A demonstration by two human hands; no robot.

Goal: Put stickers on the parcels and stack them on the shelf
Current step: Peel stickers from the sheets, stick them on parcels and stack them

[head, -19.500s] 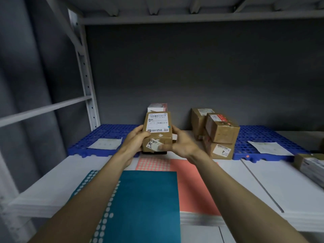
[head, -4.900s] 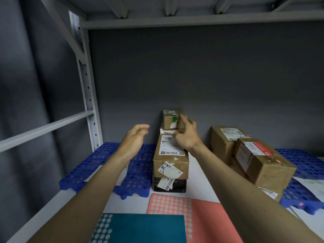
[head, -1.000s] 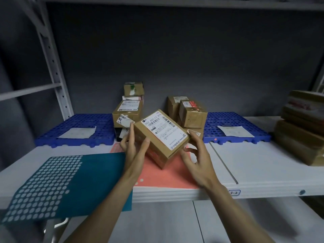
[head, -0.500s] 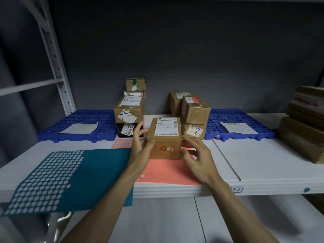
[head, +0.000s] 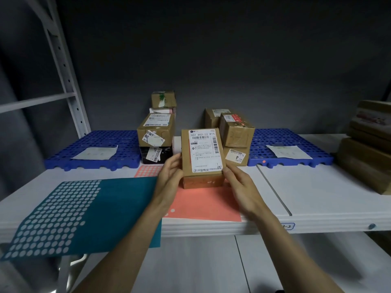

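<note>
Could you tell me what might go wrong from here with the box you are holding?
The brown cardboard parcel is held only by fingertips of the left hand and right hand, so it might slip. The tall parcel stack behind looks narrow; adding to it could topple it. The overhanging teal sticker sheet could be knocked off the white shelf.

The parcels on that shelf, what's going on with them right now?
A person is holding a brown parcel between both hands, left hand and right hand, over a coral sticker sheet on the white shelf. Its shipping label faces up. A teal sticker sheet lies to the left. Behind, one stack of parcels and a second stack stand near the back wall, between two blue pallets.
</note>
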